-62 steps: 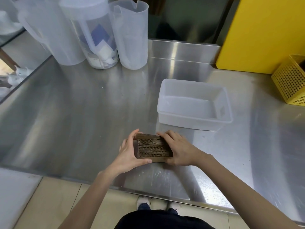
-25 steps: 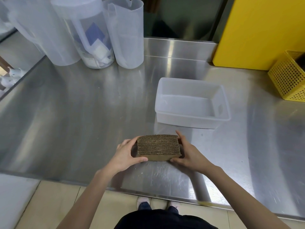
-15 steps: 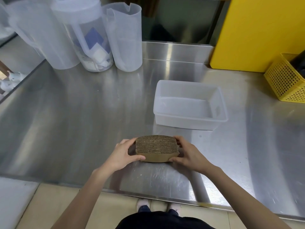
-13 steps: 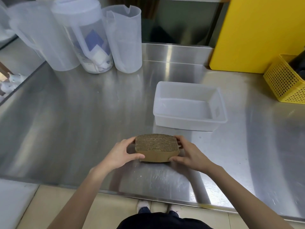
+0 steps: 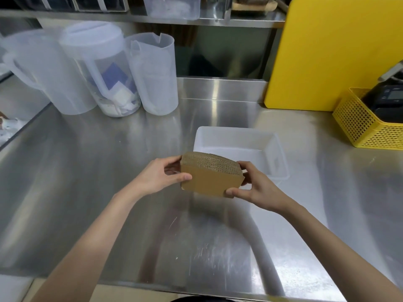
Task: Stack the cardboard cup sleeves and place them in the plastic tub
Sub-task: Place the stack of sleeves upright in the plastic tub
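Observation:
A brown stack of cardboard cup sleeves [image 5: 209,178] is held in the air above the steel counter, its flat side facing me and its corrugated edges on top. My left hand [image 5: 160,176] grips its left end and my right hand [image 5: 254,188] grips its right end. Just behind the stack and to the right stands the translucent white plastic tub [image 5: 273,147], with nothing visible inside. The stack overlaps the tub's near left corner in the view.
Three translucent plastic jugs [image 5: 150,75] stand at the back left. A yellow board [image 5: 327,51] leans at the back right, with a yellow mesh basket [image 5: 366,125] holding dark items beside it. The counter's front edge [image 5: 174,290] runs below my arms.
Both hands have lifted the stack off the counter and carried it toward the tub, tilting its flat face toward me. The camera has tipped up.

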`<move>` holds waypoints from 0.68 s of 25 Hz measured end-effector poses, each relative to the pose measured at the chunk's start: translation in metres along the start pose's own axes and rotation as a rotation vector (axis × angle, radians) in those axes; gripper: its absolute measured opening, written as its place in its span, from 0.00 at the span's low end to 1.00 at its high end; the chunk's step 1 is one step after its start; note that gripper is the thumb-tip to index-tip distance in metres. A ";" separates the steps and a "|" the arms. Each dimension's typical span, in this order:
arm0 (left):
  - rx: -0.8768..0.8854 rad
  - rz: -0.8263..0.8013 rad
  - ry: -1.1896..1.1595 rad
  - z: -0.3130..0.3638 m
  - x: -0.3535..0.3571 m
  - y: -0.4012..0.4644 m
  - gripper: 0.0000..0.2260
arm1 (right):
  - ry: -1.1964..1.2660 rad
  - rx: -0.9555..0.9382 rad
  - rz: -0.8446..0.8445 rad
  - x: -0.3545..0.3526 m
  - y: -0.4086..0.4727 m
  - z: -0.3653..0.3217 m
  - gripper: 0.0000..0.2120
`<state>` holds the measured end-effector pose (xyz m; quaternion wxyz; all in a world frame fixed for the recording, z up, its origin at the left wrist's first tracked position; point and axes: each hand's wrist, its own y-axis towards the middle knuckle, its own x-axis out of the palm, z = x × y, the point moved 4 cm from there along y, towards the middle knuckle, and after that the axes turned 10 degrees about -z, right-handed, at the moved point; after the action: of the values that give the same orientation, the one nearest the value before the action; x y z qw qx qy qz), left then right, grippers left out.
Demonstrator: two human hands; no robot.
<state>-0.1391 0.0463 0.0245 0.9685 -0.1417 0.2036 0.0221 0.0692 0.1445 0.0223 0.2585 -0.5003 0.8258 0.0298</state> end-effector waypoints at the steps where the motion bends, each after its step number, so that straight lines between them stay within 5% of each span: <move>1: 0.005 -0.011 -0.016 0.007 -0.001 0.007 0.22 | 0.003 0.010 0.008 -0.006 0.002 -0.001 0.30; 11: -0.063 -0.127 0.011 0.063 -0.012 0.091 0.19 | -0.044 0.170 0.067 -0.055 0.042 0.006 0.31; 17: -0.168 -0.237 0.302 0.061 -0.010 0.141 0.12 | -0.010 0.402 -0.172 -0.040 0.074 0.029 0.32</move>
<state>-0.1393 0.1992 0.0444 0.9076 -0.2466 0.3258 -0.0966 0.0333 0.2229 0.0004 0.3586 -0.5070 0.7683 -0.1553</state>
